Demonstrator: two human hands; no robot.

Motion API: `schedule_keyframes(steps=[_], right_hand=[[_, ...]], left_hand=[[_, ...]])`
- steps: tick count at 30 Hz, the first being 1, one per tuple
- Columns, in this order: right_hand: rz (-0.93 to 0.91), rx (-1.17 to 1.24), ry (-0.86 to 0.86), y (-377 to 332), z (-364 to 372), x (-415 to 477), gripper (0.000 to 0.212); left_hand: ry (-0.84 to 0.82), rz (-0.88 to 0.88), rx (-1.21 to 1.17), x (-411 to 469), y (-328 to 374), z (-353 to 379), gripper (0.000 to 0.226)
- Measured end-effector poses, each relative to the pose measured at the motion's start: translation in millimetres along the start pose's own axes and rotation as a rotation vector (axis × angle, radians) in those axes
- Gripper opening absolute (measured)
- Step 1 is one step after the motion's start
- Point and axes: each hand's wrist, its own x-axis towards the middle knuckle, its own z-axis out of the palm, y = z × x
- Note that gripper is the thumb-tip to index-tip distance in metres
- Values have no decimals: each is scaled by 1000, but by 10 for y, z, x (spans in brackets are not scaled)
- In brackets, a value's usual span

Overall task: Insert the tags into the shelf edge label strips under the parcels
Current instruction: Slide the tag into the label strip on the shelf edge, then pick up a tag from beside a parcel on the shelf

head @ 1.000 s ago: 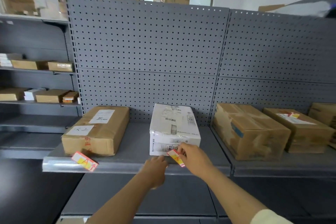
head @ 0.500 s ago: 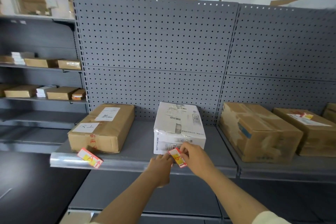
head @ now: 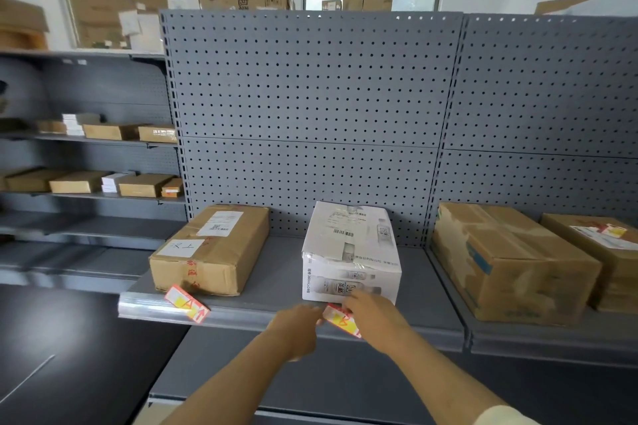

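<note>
Both hands at the front edge of a grey shelf, just below a white parcel. Left hand with fingers curled together, fingertips at the left end of a red and yellow tag; right hand pinched on the same tag from the right, thumb and fingers closed over its upper edge. Tag tilted, lower right corner dipping over the clear label strip along the shelf lip; whether seated in the strip or only laid against it, cannot tell. Further left, a second red and yellow tag resting askew on the strip, just in front of a brown cardboard parcel. To the right, on the neighbouring shelf, two more brown boxes, side by side. Behind everything, a grey pegboard panel.
</note>
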Motion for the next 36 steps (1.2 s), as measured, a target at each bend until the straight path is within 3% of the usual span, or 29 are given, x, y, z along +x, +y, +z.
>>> schedule_keyframes(steps=[4,13,21,29,36], right_hand=[[-35,-61,12,-10,-21,22,48],[96,68,-39,453,-237,-292,34],[434,417,-108,1174,-295,-902,27],[697,457,-66,2028,-321,-1903,25],[812,446,-64,2982,-466,-2873,27]], left_hand=[[11,-28,21,-43,-28,-190,39],[39,85,-33,271,544,-372,37],[-76,328,5,592,1627,-291,35],[-156,580,-115,757,2969,-52,33],[-35,645,55,709,4231,61,32]])
